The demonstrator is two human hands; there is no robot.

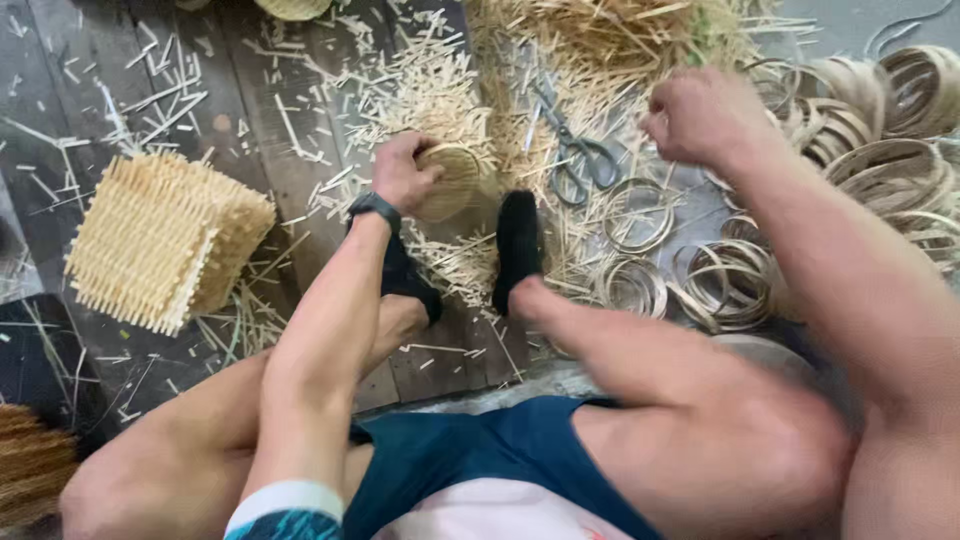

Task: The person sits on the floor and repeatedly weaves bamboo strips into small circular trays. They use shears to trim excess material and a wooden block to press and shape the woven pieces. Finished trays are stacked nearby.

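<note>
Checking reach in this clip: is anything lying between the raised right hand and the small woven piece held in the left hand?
The scissors lie on the straw between the right hand and the woven piece that the left hand grips. They lie flat on the floor; the right hand looks raised above them.

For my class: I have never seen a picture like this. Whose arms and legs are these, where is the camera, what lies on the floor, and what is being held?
There is no machine here. The one picture comes from a camera worn on a person's head, looking down at their own arms, knees and dark shoes as they sit over a wooden plank floor.

The left hand, with a dark watch at the wrist, grips a small round woven piece. The right hand is raised in a closed fist; what it holds, if anything, cannot be seen.

On the floor lie scattered pale sticks, a pair of scissors, many thin rings and a stack of square woven mats at the left.
</note>
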